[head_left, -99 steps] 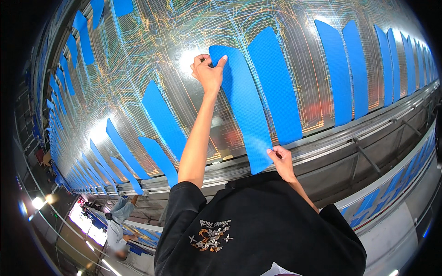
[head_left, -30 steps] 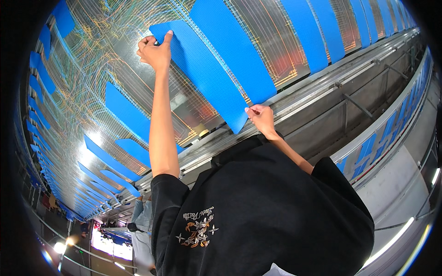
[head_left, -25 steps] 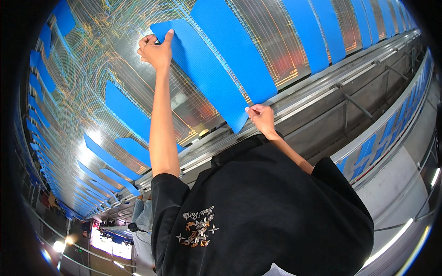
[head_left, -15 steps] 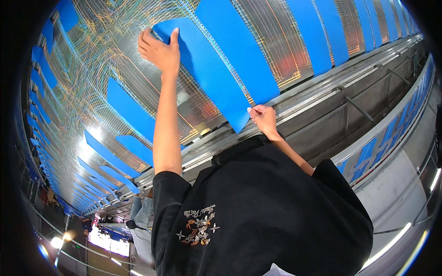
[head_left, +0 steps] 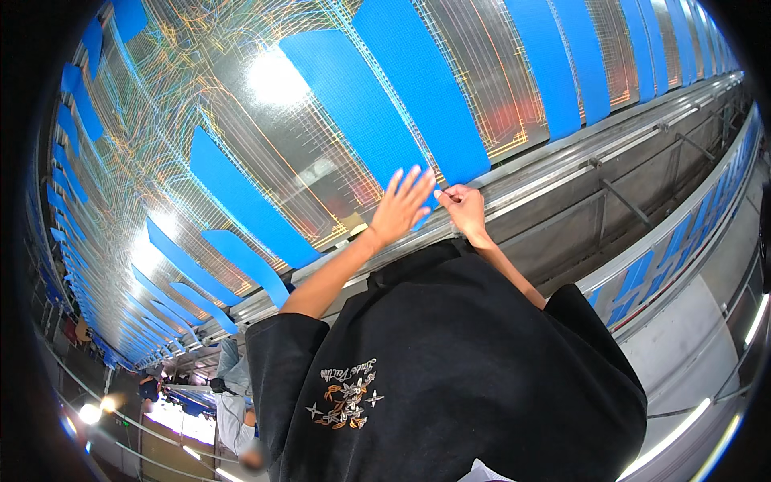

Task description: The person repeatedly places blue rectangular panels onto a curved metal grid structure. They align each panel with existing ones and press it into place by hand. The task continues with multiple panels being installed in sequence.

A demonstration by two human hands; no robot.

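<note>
A long blue textured strip (head_left: 345, 96) lies on the shiny metal table with its near end at the edge. My left hand (head_left: 401, 207) rests over that near end, fingers spread and fairly flat, hiding part of it. Just to its right, my right hand (head_left: 463, 210) has thumb and forefinger pinched at the strip's near corner. A second blue strip (head_left: 426, 96) lies alongside to the right, with a narrow gap of coloured lines between the two.
Coloured outline lines cover the metal table (head_left: 249, 153), and more blue pieces (head_left: 241, 201) lie along it. A metal rail (head_left: 554, 173) runs along its near edge, above a framed recess (head_left: 594, 213). Other people (head_left: 234, 394) are at the lower left.
My left hand has come from the strip's far end down to its near end, beside the right hand. The strip's far end now lies flatter. My right hand has barely moved.
</note>
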